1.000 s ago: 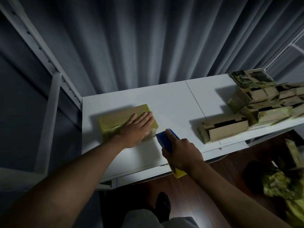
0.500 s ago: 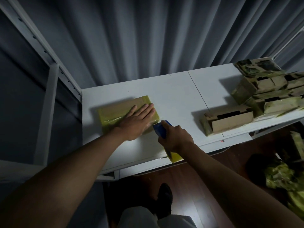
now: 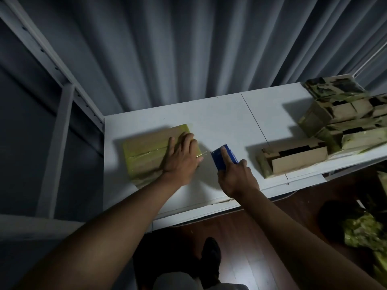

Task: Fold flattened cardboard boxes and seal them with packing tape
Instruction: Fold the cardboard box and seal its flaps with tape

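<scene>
At the far left a pale metal shelving frame [image 3: 62, 105] is seen, its top and bottom cut off by the picture's edges. On the left part of the white table [image 3: 219, 122] a closed cardboard box [image 3: 146, 151] lies flat, with glossy yellowish tape along its top seam and round its ends; no writing or label can be read on it. The box's right end is pressed by the left hand [image 3: 182, 160], whose fingers are straight and laid flat, so that end is hidden. A thin strand of tape [image 3: 202, 154] is stretched from beneath that hand toward the blue tape dispenser [image 3: 224, 158], just beside the box. The dispenser is gripped by the right hand [image 3: 236, 176], fingers curled round it with the forefinger laid along its top; its lower part is covered, and no brand can be made out. Further right an unsealed box [image 3: 293, 160] is set near the table's front edge, and behind it a stack of boxes [image 3: 343, 114] is cut off by the right border, its dark markings illegible. At the lower right, on the wooden floor [image 3: 261, 237], a blurred yellow-green heap [image 3: 364, 231] is too dim to identify.
</scene>
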